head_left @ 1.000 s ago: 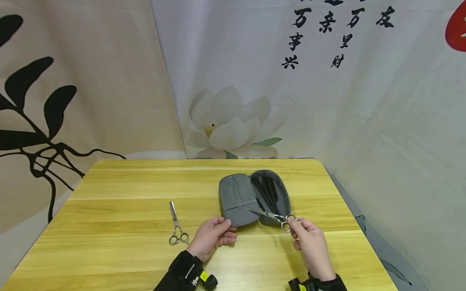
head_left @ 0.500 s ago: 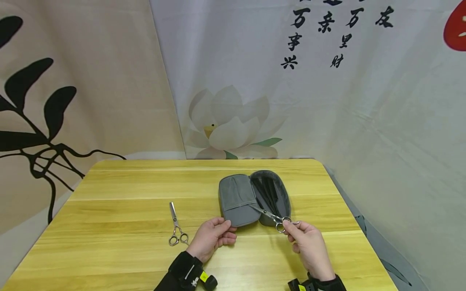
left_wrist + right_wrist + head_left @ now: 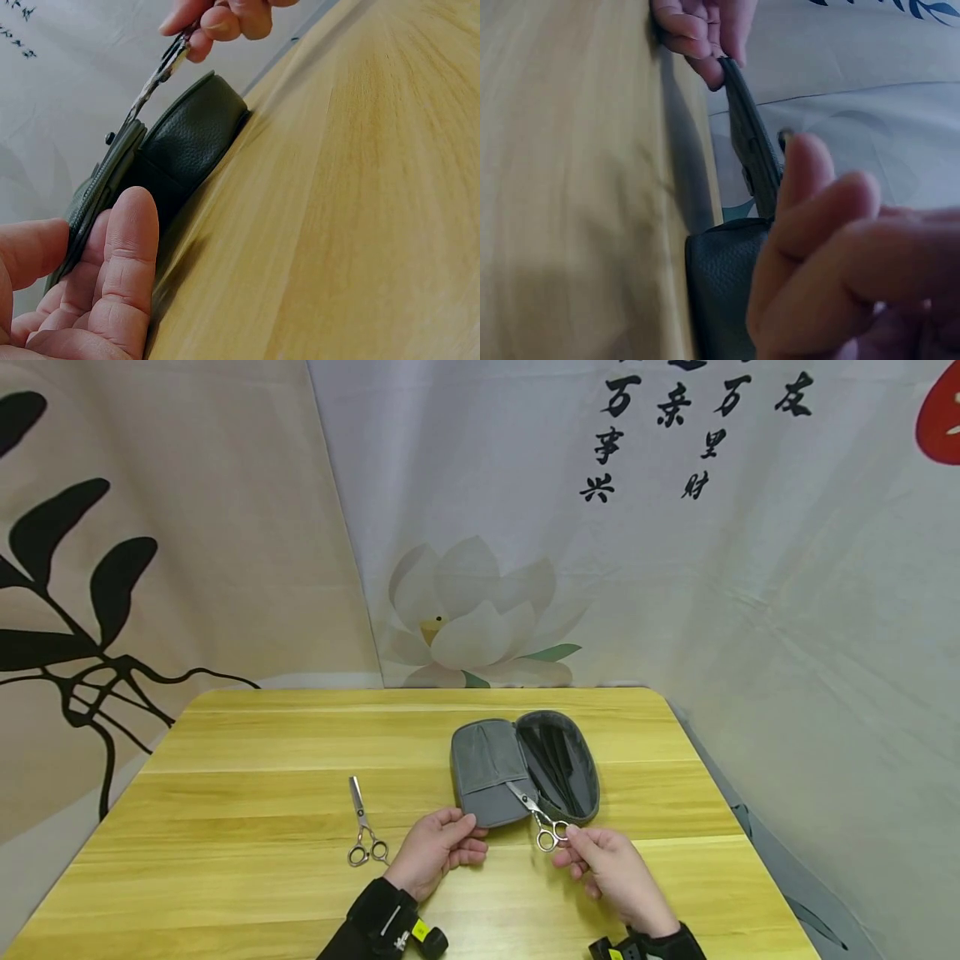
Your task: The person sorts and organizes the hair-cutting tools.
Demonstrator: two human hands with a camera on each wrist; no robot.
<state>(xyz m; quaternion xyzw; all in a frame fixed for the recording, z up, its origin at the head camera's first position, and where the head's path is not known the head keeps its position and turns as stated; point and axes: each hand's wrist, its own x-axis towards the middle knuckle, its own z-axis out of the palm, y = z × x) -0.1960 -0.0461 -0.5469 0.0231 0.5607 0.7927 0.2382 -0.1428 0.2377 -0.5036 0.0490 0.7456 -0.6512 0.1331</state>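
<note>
A grey zip case (image 3: 491, 806) lies opened out on the table, a pocketed flap on its left and a deeper half with dark slim items on its right. My left hand (image 3: 438, 850) pinches the flap's lower left corner between thumb and fingers; the left wrist view shows that flap (image 3: 112, 169) raised off the wood. My right hand (image 3: 611, 868) pinches a ring of the silver scissors (image 3: 542, 814). Their blades point up and left, overlapping the flap's edge near its pocket. In the right wrist view my fingers (image 3: 832, 255) hide most of the scissors.
Thinning shears (image 3: 360, 818) lie on the wooden table (image 3: 262, 860) left of my left hand. Printed cloth (image 3: 480, 510) hangs behind the table's far edge.
My right hand has moved left and slightly down, swinging the scissors' handles toward me so they stand steeper. My left hand and the case have stayed put.
</note>
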